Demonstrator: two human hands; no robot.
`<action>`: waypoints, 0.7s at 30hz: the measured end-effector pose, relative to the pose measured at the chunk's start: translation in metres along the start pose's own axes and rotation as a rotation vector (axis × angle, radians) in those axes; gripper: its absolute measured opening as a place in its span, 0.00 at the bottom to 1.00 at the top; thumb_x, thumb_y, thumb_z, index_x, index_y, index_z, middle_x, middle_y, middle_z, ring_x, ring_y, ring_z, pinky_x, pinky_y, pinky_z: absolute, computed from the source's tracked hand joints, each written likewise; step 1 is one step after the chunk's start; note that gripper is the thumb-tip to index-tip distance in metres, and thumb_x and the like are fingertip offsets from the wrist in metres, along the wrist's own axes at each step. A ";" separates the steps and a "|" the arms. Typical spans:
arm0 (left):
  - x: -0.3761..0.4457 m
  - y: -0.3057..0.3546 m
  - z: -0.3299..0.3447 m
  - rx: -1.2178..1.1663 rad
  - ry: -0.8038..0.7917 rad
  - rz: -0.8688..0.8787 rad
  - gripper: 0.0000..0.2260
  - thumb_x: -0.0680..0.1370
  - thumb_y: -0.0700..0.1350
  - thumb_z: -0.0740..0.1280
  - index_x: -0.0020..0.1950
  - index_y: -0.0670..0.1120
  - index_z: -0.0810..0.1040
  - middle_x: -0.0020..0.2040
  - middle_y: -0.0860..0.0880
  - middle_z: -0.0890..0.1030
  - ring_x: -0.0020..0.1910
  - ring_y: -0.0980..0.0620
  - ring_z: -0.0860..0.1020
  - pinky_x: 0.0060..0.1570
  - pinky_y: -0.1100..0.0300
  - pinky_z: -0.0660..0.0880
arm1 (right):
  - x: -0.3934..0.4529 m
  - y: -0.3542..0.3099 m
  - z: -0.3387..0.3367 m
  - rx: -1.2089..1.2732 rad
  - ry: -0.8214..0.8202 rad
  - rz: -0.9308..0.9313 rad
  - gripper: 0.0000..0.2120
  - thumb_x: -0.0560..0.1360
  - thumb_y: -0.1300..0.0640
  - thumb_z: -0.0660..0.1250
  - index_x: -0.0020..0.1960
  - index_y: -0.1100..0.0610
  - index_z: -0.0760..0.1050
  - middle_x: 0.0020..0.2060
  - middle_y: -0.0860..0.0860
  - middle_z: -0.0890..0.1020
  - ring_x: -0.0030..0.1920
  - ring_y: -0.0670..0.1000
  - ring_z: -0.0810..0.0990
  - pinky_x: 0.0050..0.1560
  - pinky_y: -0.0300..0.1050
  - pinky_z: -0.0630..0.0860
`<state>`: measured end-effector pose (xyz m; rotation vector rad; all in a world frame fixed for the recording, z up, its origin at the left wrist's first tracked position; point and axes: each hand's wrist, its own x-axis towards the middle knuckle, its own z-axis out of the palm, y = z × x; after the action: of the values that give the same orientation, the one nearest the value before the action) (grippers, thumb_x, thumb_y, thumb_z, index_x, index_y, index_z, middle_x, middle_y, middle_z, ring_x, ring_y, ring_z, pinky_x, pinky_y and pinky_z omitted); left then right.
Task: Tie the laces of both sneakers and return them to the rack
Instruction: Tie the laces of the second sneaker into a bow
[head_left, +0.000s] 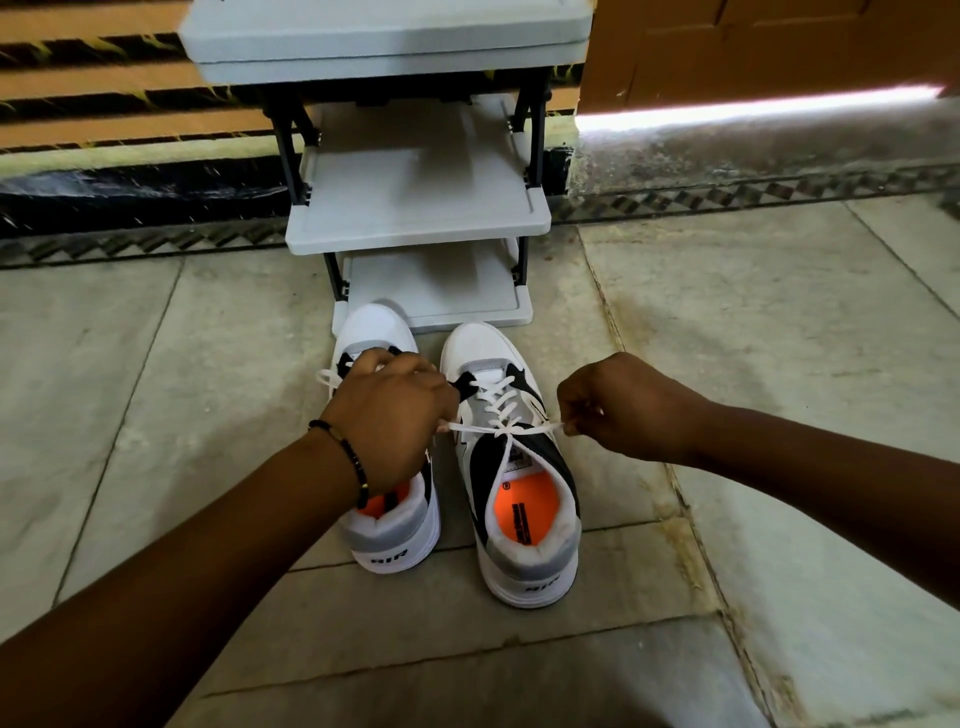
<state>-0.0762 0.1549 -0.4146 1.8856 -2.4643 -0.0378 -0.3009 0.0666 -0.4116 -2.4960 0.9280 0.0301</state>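
Two white, grey and black sneakers with orange insoles stand side by side on the stone floor, toes toward the rack. On the right sneaker (511, 467) a white lace (501, 428) is crossed and pulled taut sideways. My left hand (389, 415) pinches its left end and hangs over the left sneaker (387, 525), hiding that shoe's middle. My right hand (628, 408) pinches the lace's right end, to the right of the shoe. A loose lace end of the left sneaker shows beside my left hand. The grey shoe rack (415, 228) stands just beyond the toes, its shelves bare.
A wall with black and orange stripes runs behind the rack. At the upper right is an orange door (753, 47) with light under it. Wide stone floor tiles (779, 312) spread on both sides of the sneakers.
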 end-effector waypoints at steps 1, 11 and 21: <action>-0.001 0.000 0.001 -0.002 0.001 0.007 0.06 0.69 0.40 0.66 0.41 0.51 0.77 0.46 0.51 0.82 0.58 0.46 0.76 0.59 0.48 0.65 | 0.001 0.000 -0.001 0.008 -0.009 0.006 0.04 0.71 0.64 0.67 0.37 0.59 0.79 0.31 0.45 0.78 0.32 0.42 0.75 0.37 0.38 0.73; -0.003 0.006 0.007 -0.478 -0.127 -0.018 0.11 0.75 0.43 0.55 0.47 0.44 0.76 0.47 0.47 0.78 0.52 0.44 0.76 0.52 0.55 0.68 | -0.005 -0.002 -0.003 1.044 -0.431 0.342 0.10 0.74 0.66 0.61 0.36 0.58 0.75 0.32 0.52 0.78 0.33 0.49 0.78 0.33 0.38 0.75; 0.006 0.049 0.004 -1.694 0.037 -0.527 0.12 0.80 0.40 0.51 0.44 0.50 0.71 0.39 0.53 0.79 0.39 0.58 0.78 0.40 0.59 0.72 | 0.016 -0.026 0.018 1.510 0.049 0.385 0.10 0.77 0.61 0.59 0.49 0.61 0.79 0.41 0.54 0.81 0.40 0.52 0.79 0.41 0.44 0.73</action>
<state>-0.1251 0.1620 -0.4161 1.3528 -0.8619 -1.4445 -0.2698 0.0819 -0.4194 -0.9246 0.8895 -0.4362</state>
